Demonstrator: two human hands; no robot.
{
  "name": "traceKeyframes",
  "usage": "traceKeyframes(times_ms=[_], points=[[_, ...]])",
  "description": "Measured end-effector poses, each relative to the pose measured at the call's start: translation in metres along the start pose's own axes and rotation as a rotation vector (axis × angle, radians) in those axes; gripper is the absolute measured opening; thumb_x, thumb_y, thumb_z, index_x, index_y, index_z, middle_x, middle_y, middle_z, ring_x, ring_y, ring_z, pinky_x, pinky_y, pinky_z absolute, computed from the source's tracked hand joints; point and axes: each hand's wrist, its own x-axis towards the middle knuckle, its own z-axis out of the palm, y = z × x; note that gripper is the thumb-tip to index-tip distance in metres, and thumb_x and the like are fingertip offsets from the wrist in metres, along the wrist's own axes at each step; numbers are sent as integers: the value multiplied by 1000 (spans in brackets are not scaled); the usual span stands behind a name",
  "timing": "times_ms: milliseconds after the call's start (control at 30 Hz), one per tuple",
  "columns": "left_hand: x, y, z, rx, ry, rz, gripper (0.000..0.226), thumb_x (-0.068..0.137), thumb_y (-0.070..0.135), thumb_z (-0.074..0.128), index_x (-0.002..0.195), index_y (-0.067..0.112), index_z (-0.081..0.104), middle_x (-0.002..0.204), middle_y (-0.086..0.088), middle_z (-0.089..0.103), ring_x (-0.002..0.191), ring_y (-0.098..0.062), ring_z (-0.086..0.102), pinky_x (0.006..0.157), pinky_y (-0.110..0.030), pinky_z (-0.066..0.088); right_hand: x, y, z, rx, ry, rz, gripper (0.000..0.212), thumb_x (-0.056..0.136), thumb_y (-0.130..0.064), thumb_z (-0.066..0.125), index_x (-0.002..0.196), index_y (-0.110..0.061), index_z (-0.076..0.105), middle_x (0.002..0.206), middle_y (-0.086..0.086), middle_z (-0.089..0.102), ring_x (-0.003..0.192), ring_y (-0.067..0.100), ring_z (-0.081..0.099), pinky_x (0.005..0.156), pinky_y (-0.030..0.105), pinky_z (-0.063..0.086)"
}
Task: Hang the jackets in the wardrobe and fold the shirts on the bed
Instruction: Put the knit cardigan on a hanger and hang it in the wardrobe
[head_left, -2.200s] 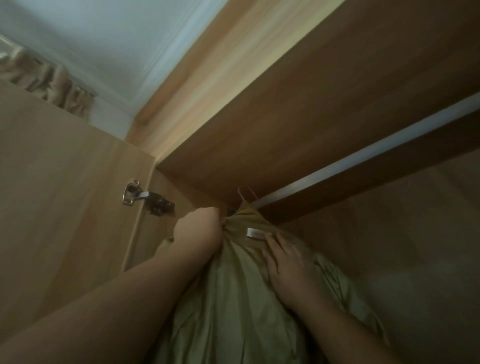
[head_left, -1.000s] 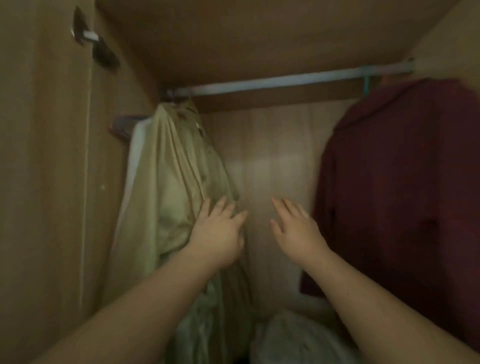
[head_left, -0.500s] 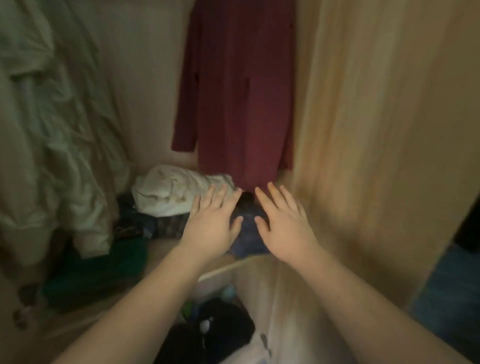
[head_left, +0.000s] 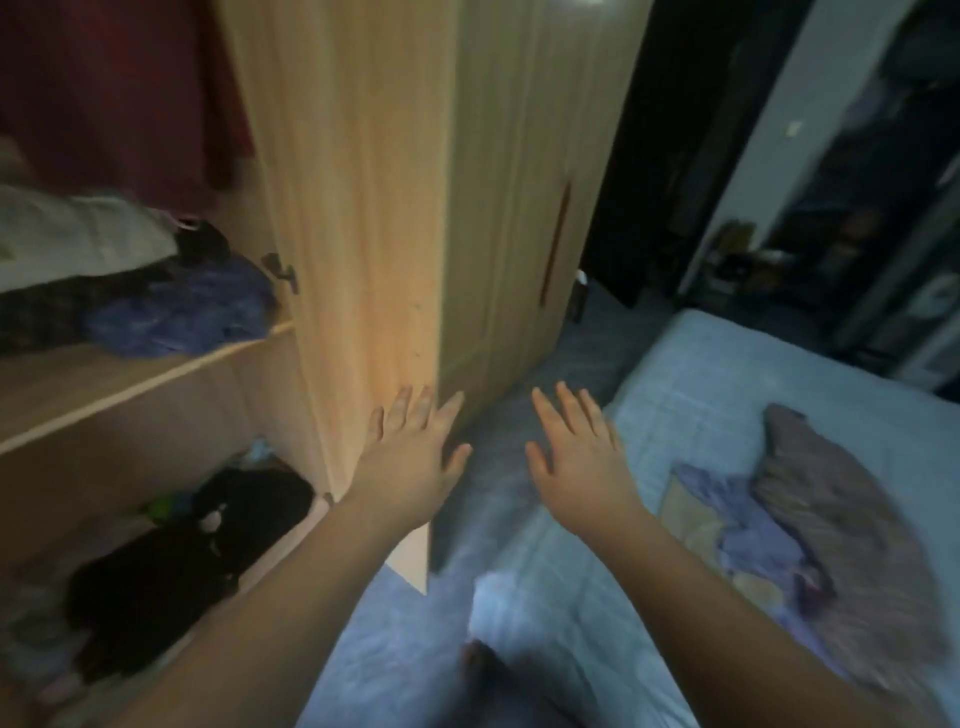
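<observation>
Near the light wooden wardrobe door (head_left: 374, 208), left hand (head_left: 415, 457) and right hand (head_left: 576, 462) hover, fingers spread, holding nothing, probably turning toward the crumpled grey-purple garment (head_left: 841, 525) on the pale blue bed (head_left: 701, 374).

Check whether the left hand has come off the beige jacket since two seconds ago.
Yes. The left hand has left it and now hovers open by the light wooden wardrobe door, toward the blue bed.

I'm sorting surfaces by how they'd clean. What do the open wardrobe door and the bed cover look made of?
The wardrobe door looks like light wood-grain laminate or veneer with a smooth, slightly glossy finish. The bed cover looks like soft pale-blue woven fabric with a faint checked pattern; motion blur leaves the weave unclear.
</observation>
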Motion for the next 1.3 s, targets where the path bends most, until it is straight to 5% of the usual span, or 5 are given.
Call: traceKeyframes(times_ms=[333,600,833,1133,1300], points=[[-10,242,72,-6,-132,447,76,87,64,11,156,34,16,165,-3,16,152,-29,9,120,-53,13,-156,196,-61,-81,99,391,71,89,-51,25,152,-22,35,159,11,31,147,36,25,114,55,30],[9,352,138,-35,-211,649,64,99,56,30,156,29,20,164,-4,18,150,-28,13,119,-52,14,-224,291,-58,-102,50,610,64,93,-47,34,152,-20,34,158,13,31,147,35,23,116,54,26],[68,408,206,-15,-285,731,80,84,62,9,154,27,27,158,-6,32,145,-30,27,112,-53,25,-207,372,-42,-41,11,706,75,89,-56,19,151,-18,36,157,15,33,146,37,25,115,56,28],[187,466,310,-11,-484,743,85,82,68,13,151,22,36,153,-13,40,139,-35,37,106,-52,37,-137,499,11,-11,-120,772,63,94,-32,50,152,-15,33,157,15,34,144,35,28,119,46,22],[230,498,371,3,-599,778,86,84,69,15,151,20,34,153,-16,39,137,-37,39,106,-50,38,-124,558,60,66,-246,873,62,95,-31,46,153,-12,32,156,15,33,143,35,30,119,45,25]])
